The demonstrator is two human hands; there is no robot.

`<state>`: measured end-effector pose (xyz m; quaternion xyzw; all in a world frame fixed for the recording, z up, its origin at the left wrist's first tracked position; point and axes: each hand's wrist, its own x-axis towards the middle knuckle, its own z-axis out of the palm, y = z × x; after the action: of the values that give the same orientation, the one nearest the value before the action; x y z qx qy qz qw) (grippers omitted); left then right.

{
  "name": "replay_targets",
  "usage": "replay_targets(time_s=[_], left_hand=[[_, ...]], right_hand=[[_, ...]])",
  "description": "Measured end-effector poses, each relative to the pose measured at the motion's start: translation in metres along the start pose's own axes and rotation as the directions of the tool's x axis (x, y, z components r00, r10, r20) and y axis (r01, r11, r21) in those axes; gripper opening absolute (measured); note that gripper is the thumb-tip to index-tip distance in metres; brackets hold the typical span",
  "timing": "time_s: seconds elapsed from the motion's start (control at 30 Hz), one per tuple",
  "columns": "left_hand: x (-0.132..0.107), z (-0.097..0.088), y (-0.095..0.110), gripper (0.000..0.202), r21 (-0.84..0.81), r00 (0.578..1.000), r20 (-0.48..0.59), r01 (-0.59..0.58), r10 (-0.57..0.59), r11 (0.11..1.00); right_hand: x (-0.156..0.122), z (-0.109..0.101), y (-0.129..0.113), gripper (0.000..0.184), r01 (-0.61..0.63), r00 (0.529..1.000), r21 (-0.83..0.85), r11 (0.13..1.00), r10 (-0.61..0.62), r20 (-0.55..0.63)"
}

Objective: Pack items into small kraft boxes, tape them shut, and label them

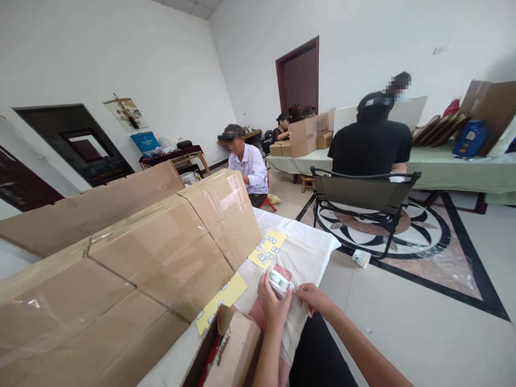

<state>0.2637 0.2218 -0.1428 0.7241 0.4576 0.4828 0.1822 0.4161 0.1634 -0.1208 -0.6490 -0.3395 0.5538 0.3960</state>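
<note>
My left hand (274,302) is closed round a small white rounded object (278,282) with a pale green patch on its top; its exact kind does not show. Beside its right end, my right hand (313,299) has its fingers pinched together. Whatever they grip there is too small to make out. Both hands are over the near edge of the white-covered table (310,236). Just beyond them lies a yellow sheet (266,250) with small white-and-blue shapes, and a second yellow sheet (223,300) is to the left.
Taped cardboard boxes (161,252) form a wall along the table's left side. An open carton (237,344) stands left of my forearm. One person (248,166) sits beyond the boxes, another (368,140) in a chair (363,193) ahead. A white paper cup (361,258) is on the floor.
</note>
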Motion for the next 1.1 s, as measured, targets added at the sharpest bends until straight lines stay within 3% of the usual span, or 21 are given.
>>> replay_targets(time_s=[0.17,0.37,0.67,1.1], left_hand=[[-0.0009,0.0114,-0.0001,0.087,0.031,0.987,0.033,0.155,-0.156,0.987],[-0.0031,0.0084,0.0033,0.085,0.036,0.970,0.099,0.220,-0.223,0.975],[-0.0060,0.0054,0.0029,0.083,0.033,0.972,0.120,0.201,-0.204,0.979],[-0.0092,0.0054,0.0013,0.075,0.097,0.980,0.114,0.152,-0.163,0.984]], right_hand=[[-0.0055,-0.0015,0.0011,0.048,-0.009,1.000,0.058,0.998,0.008,0.014],[-0.0060,-0.0051,0.0057,0.045,-0.005,0.998,0.145,0.989,-0.005,0.068],[-0.0030,-0.0086,0.0074,0.048,-0.022,0.991,0.203,0.979,-0.006,0.134],[-0.0014,-0.0024,0.0047,0.044,-0.031,0.991,0.187,0.982,0.005,0.135]])
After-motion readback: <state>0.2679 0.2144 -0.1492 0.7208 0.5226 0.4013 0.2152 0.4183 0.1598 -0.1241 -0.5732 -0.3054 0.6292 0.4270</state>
